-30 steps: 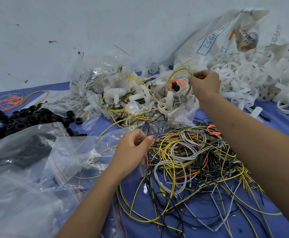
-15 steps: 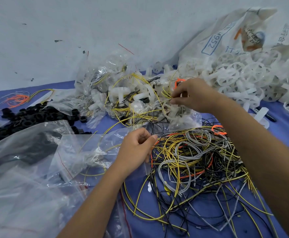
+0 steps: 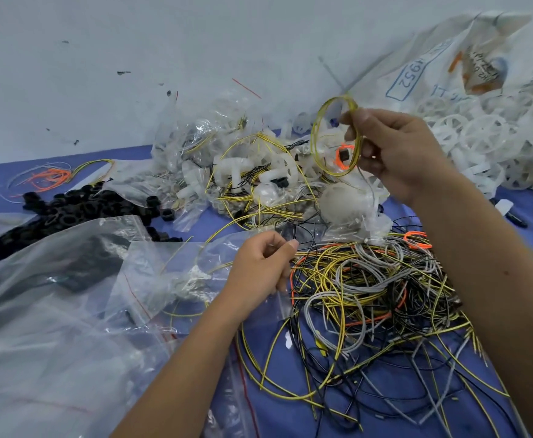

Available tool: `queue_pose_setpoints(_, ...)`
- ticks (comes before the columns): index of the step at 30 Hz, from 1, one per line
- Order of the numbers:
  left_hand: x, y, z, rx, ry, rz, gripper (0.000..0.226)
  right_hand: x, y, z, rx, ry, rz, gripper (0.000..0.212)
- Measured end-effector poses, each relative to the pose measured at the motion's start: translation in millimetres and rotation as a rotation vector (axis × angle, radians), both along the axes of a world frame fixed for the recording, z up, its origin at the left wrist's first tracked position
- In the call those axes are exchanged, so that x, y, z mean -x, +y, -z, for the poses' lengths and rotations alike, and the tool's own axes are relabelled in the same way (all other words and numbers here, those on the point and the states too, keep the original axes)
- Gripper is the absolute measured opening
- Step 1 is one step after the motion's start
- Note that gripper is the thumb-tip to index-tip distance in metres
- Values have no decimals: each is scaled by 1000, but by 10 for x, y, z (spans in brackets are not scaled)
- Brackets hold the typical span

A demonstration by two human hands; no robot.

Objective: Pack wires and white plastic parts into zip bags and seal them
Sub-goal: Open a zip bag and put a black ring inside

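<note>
Head view: right hand pinches yellow wire coil, raised above packed bags, coil upright. Left hand pinches mouth of zip bag on table, below-left of coil. Bag mouth faces right; right hand nearer coil.

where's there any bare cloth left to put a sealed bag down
Little. One bare strip of blue cloth lies far left, between the orange wires and the black rings. Another shows at the front edge, under stray ends of the wire tangle. The middle, the bag pile and the white parts are crowded.
</note>
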State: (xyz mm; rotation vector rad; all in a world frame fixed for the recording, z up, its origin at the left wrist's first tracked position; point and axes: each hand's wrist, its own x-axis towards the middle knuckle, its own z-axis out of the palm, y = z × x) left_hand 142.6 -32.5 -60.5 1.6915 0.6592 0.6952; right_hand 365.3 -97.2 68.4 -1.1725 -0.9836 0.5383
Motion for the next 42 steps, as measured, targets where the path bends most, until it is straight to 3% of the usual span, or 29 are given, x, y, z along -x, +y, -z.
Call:
queue_pose_setpoints(4,6,26,8,58,-66,-14,27,37,33,43,-80,308,-99,26)
queue_pose_setpoints(6,-2,29,-13,157,-149,-39,24,84,44,124,-24,337,-123,27)
queue_pose_setpoints(12,-22,21,-122,486,-377,19,49,314,65,501,277,162,-250,28)
queue_pose_setpoints(18,-26,1,-61,449,-325,-22,19,397,62,710,413,-76,-171,25)
queue_pose_setpoints(22,-28,2,-68,434,-316,-129,15,404,29,674,408,-102,-201,23)
queue_pose_setpoints(25,-3,35,-79,237,-273,-202,47,412,-35,574,373,-183,-317,26)
queue_pose_setpoints(28,32,24,-123,113,-219,-97,67,420,-98,473,336,-262,-454,28)
queue_pose_setpoints(30,30,-3,-146,128,-214,-6,64,404,-120,430,307,-275,-514,28)
queue_pose_setpoints(35,36,-42,-155,282,-269,139,31,347,-140,396,279,-300,-561,31)
queue_pose_setpoints(40,24,-61,-191,393,-298,97,64,365,-154,420,328,-273,-621,25)
queue_pose_setpoints(42,35,-57,-197,437,-298,121,61,371,-154,423,359,-282,-642,24)
